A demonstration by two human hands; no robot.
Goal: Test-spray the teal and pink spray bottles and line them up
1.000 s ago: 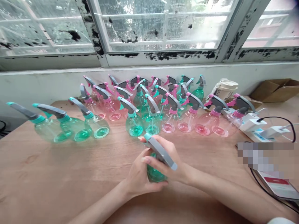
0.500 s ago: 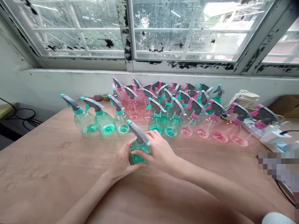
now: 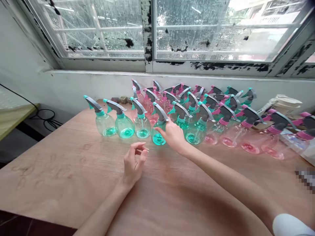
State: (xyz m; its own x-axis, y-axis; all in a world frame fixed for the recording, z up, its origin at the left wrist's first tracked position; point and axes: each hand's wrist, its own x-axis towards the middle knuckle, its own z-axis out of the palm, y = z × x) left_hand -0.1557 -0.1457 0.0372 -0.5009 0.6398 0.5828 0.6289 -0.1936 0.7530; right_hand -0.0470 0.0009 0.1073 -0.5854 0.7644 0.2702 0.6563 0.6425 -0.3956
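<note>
A green spray bottle with a grey and teal trigger head stands upright in the front row. My right hand grips its right side, thumb across the front; the fingers behind are partly hidden. Nearer to me, my left hand hovers over the table with loosely curled fingers, a gap to the thumb and nothing in it. Left of the gripped bottle stand three more green spray bottles, the nearest of them a paler one. To its right are another green bottle and several pink spray bottles.
More pink and green spray bottles crowd behind the front row, below the window. A white lidded cup stands at the back right. Black cables hang beyond the left edge of the wooden table.
The green spray bottle has gone from between both hands near me to the front row. My left hand has let go of it; my right hand still holds it. The view has shifted left.
</note>
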